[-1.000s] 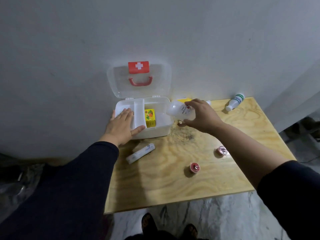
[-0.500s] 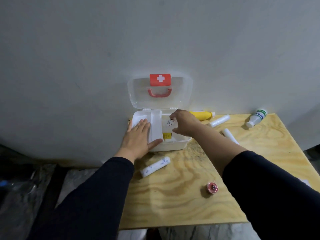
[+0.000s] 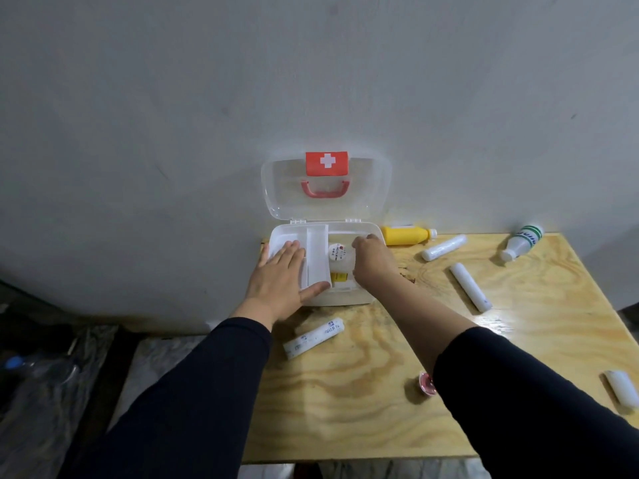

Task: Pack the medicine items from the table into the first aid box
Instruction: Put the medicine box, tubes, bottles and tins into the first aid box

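- A yellow bottle (image 3: pixel 406 235) and white rolls (image 3: pixel 470 286) lie on the table (image 3: pixel 363 392) beyond your right hand (image 3: pixel 373 262).
- Your left hand (image 3: pixel 280 278) presses flat and open on the first aid box (image 3: pixel 345 297).
- Your right hand curls inside it beside a white bottle (image 3: pixel 337 252); whether it grips, you cannot tell.

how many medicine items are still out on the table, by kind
white wrapped rolls: 4
yellow plastic bottle: 1
white bottle with green-striped label: 1
small red round tin: 1
total: 7

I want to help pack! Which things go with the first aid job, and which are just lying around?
For the job: first aid box, yellow bottle, green-striped bottle, wrapped rolls, red-capped pot.
Just lying about: plastic bottle on the floor.
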Motion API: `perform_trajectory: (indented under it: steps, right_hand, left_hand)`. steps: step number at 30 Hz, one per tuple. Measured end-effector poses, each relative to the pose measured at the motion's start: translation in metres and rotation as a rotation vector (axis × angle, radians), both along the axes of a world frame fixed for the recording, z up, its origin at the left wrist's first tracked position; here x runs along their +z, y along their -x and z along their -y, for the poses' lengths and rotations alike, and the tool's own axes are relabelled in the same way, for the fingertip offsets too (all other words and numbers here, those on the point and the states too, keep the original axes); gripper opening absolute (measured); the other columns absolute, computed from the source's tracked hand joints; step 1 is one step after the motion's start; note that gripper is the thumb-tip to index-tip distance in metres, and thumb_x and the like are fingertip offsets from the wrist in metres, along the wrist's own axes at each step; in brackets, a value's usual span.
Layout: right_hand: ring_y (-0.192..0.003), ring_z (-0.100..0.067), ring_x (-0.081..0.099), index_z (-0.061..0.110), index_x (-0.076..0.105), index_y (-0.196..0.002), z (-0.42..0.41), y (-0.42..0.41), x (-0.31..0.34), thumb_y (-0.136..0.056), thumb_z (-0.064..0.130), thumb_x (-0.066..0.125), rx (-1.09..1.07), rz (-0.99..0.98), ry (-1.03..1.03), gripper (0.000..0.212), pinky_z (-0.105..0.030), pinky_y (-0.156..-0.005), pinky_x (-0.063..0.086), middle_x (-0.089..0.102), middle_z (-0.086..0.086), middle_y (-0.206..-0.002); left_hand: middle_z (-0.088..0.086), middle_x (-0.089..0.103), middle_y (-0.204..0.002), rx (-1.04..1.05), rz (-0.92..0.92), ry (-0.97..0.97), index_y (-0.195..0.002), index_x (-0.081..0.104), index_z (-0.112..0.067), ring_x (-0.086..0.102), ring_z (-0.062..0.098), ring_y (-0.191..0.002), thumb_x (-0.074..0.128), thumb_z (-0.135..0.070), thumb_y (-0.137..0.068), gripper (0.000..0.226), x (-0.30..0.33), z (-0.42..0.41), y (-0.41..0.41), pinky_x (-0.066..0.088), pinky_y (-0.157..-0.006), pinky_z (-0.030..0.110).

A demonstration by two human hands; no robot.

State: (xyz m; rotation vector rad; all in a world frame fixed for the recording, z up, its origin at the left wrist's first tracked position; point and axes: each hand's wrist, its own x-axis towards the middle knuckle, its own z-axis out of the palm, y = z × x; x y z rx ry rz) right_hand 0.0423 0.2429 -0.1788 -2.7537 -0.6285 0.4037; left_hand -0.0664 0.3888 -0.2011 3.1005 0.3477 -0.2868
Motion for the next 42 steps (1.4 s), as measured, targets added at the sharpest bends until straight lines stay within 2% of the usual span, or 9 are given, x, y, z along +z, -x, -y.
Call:
perform_trajectory:
  steps: [4, 7, 9, 12, 18, 21, 26, 33, 42]
  right_hand:
    - [-0.103, -0.033, 0.06, 0.003, 0.056, -0.119, -0.01, 0.001, -0.004, -0.081, -0.009, 0.055, -0.076, -0.007, -0.088, 0.04, -0.039, -0.087, 0.053, 0.05, -0.014, -0.127]
    - [-0.097, -0.03, 0.064, 0.006, 0.062, -0.115, -0.019, -0.001, -0.007, -0.082, -0.008, 0.057, -0.115, -0.022, -0.144, 0.036, -0.035, -0.084, 0.054, 0.059, -0.012, -0.12]
    - [-0.1, -0.029, 0.066, 0.009, 0.061, -0.121, -0.025, -0.001, -0.009, -0.083, -0.008, 0.057, -0.144, -0.055, -0.181, 0.043, -0.035, -0.086, 0.055, 0.062, -0.011, -0.122]
    - [-0.104, -0.027, 0.065, 0.013, 0.057, -0.128, -0.028, -0.001, -0.012, -0.084, -0.007, 0.058, -0.168, -0.079, -0.226, 0.048, -0.034, -0.087, 0.054, 0.063, -0.01, -0.125]
    - [-0.109, -0.024, 0.064, 0.012, 0.057, -0.128, -0.013, -0.006, -0.004, -0.085, 0.0, 0.061, -0.119, -0.084, -0.26, 0.044, -0.032, -0.091, 0.051, 0.061, -0.009, -0.129]
    - [-0.11, -0.026, 0.062, 0.01, 0.061, -0.122, 0.002, -0.011, 0.008, -0.083, 0.003, 0.062, -0.088, -0.027, -0.299, 0.039, -0.034, -0.094, 0.05, 0.064, -0.01, -0.125]
    - [-0.112, -0.029, 0.06, 0.007, 0.064, -0.119, 0.044, -0.02, 0.028, -0.085, 0.005, 0.059, -0.137, 0.075, -0.303, 0.034, -0.034, -0.098, 0.045, 0.067, -0.012, -0.119]
    - [-0.116, -0.028, 0.057, 0.008, 0.065, -0.118, 0.108, -0.044, 0.021, -0.085, 0.005, 0.06, -0.252, 0.088, -0.216, 0.033, -0.031, -0.094, 0.045, 0.066, -0.012, -0.121]
    - [-0.118, -0.028, 0.056, 0.008, 0.061, -0.123, 0.134, -0.096, -0.004, -0.088, 0.007, 0.058, -0.17, 0.048, -0.134, 0.035, -0.034, -0.095, 0.046, 0.061, -0.012, -0.128]
  left_hand:
    - [0.003, 0.004, -0.164, 0.001, -0.005, -0.004, -0.155, 0.01, -0.012, 0.001, 0.015, -0.151, 0.002, -0.081, -0.076, 0.105, -0.001, 0.0, 0.0, -0.004, -0.122, 0.047]
    - [0.002, 0.004, -0.164, 0.003, -0.006, -0.001, -0.155, 0.009, -0.013, 0.0, 0.015, -0.151, -0.004, -0.081, -0.071, 0.11, 0.0, 0.0, 0.0, -0.005, -0.122, 0.047]
    - [0.002, 0.004, -0.164, 0.006, -0.005, 0.003, -0.155, 0.009, -0.013, 0.0, 0.015, -0.151, -0.004, -0.081, -0.07, 0.11, 0.001, 0.001, 0.0, -0.006, -0.122, 0.046]
    - [0.002, 0.004, -0.164, 0.004, -0.006, 0.013, -0.155, 0.009, -0.013, -0.001, 0.015, -0.151, 0.005, -0.08, -0.079, 0.101, 0.001, 0.0, 0.0, -0.006, -0.122, 0.046]
    - [0.003, 0.008, -0.164, -0.012, -0.01, 0.013, -0.155, 0.014, -0.013, 0.003, 0.015, -0.151, 0.013, -0.077, -0.085, 0.095, 0.008, 0.001, 0.0, -0.006, -0.122, 0.047]
    - [0.003, 0.017, -0.163, -0.007, -0.015, -0.003, -0.153, 0.017, -0.012, 0.01, 0.016, -0.151, 0.016, -0.078, -0.085, 0.095, 0.019, 0.002, -0.004, -0.001, -0.122, 0.049]
    - [0.002, 0.024, -0.16, -0.051, 0.093, 0.096, -0.152, 0.023, -0.012, 0.017, 0.016, -0.149, 0.031, -0.064, -0.093, 0.079, 0.046, 0.023, -0.033, 0.009, -0.122, 0.042]
    - [0.002, 0.01, -0.164, -0.095, 0.023, 0.13, -0.154, 0.015, -0.012, 0.002, 0.014, -0.151, 0.029, -0.063, -0.094, 0.08, 0.04, 0.064, -0.055, -0.001, -0.122, 0.044]
    - [0.0, -0.002, -0.164, -0.012, 0.047, 0.12, -0.156, 0.004, -0.013, -0.007, 0.012, -0.151, 0.022, -0.066, -0.093, 0.084, 0.03, 0.089, -0.074, -0.004, -0.122, 0.047]
